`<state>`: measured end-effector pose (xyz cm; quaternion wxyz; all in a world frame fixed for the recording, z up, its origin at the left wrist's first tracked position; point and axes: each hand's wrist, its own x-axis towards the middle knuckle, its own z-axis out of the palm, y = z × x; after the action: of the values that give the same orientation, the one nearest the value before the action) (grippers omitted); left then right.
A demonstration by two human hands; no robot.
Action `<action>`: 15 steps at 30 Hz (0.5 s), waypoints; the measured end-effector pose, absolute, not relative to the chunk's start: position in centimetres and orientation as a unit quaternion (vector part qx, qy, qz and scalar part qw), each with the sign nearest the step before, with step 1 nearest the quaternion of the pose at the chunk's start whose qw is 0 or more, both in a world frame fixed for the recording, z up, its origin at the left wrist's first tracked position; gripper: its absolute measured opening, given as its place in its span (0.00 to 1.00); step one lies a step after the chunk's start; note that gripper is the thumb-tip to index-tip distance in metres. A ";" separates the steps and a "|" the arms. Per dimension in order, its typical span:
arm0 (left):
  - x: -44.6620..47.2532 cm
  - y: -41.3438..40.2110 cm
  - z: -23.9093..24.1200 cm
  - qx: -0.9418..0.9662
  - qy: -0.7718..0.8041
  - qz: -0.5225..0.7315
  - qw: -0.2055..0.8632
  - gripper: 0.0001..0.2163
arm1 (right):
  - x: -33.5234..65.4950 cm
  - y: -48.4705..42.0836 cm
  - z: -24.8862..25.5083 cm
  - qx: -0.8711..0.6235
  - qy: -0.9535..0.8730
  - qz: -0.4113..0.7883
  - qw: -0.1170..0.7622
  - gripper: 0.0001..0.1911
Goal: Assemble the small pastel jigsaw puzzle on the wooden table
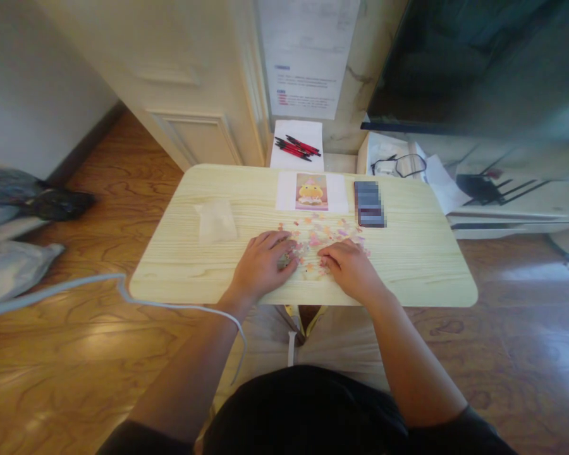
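Small pink, orange and purple jigsaw puzzle pieces lie scattered on the pale wooden tabletop. My left hand rests at the left side of the pieces, fingers apart and curved, with some pieces in the gap between thumb and fingers. At the right side of the scatter, my right hand has its fingers drawn together in a pinch low over the pieces. Whatever is between those fingertips is too small to make out. Behind the pieces lies a printed picture of a yellow cartoon figure on a white sheet.
A phone lies at the back right of the table, and a translucent bag at the left. Red-and-black pens sit on white paper beyond the far edge. A pale cable crosses the front left edge and my left forearm.
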<state>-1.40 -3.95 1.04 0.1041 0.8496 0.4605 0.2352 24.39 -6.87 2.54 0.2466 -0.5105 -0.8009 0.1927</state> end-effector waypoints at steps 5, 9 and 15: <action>-1.5 -4.0 1.1 0.851 0.455 0.244 0.100 0.13 | 23.9 -7.0 2.5 -0.510 -0.804 0.170 0.253 0.11; -1.7 -4.1 1.2 0.845 0.453 0.265 0.106 0.10 | 24.1 -8.9 2.6 -0.514 -0.792 0.150 0.292 0.11; -1.9 -4.3 1.0 0.849 0.443 0.267 0.110 0.10 | 26.8 -10.9 1.0 -0.557 -0.740 0.115 0.359 0.22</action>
<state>-1.89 -4.28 1.00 0.1098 0.8488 0.4430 0.2669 26.80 -10.89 0.95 0.3586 -0.5575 -0.7399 0.1146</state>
